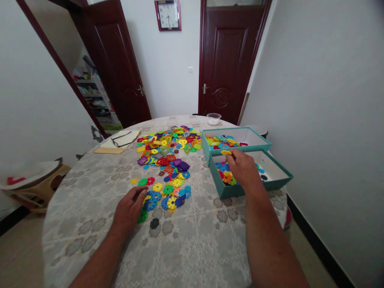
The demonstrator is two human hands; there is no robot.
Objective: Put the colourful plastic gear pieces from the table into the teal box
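Over the front green box, my right hand (242,165) is closed, pinching a yellow snowflake building disc (226,152) between thumb and fingertips. The disc is above the box's left part, near its back wall. Below it, loose colored discs lie inside the front green box (231,192). My left hand (129,208) rests on the table at the left side of a near pile, fingers loosely curved and a little apart. Blue discs (152,201) are just right of its fingertips, and a green disc (143,216) lies beside it. Its lower fingers are hidden.
A second teal box (255,138) with more discs stands behind the front one. A large heap of mixed discs (168,142) covers the table's far middle. Glasses (121,140) lie on paper at left. A clear bowl (213,118) sits at the far edge.
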